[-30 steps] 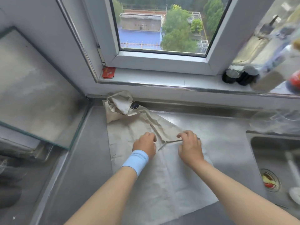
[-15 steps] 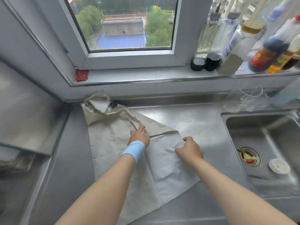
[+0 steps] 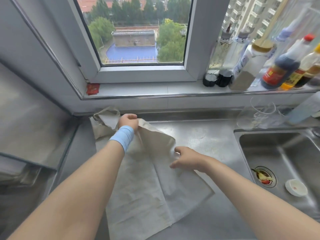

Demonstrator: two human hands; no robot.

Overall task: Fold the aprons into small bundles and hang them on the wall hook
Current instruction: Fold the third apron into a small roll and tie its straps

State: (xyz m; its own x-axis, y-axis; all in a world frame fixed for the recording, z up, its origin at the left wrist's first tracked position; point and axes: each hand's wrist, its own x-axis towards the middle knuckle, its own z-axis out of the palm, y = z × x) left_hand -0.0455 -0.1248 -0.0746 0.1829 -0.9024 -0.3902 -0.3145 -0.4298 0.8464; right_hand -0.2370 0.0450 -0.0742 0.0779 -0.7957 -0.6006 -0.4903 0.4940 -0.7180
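Beige apron [image 3: 152, 187] on the steel counter [image 3: 207, 135], both hands on it.
Left hand's [image 3: 129, 122] fingertips are hidden behind its knuckles and the cloth, the cloth by the blue wristband [image 3: 123, 137] is blurred, and the apron's top is bunched against the back wall with its straps hard to make out. Left fingers are curled tight round the upper fold and hold it off the counter. Right hand [image 3: 188, 159] has thumb and fingers loosely spread, tips touching the raised cloth edge; no clear pinch. The apron's lower half lies flat and creased, left of the sink [image 3: 277, 153], one long fold line down the middle.
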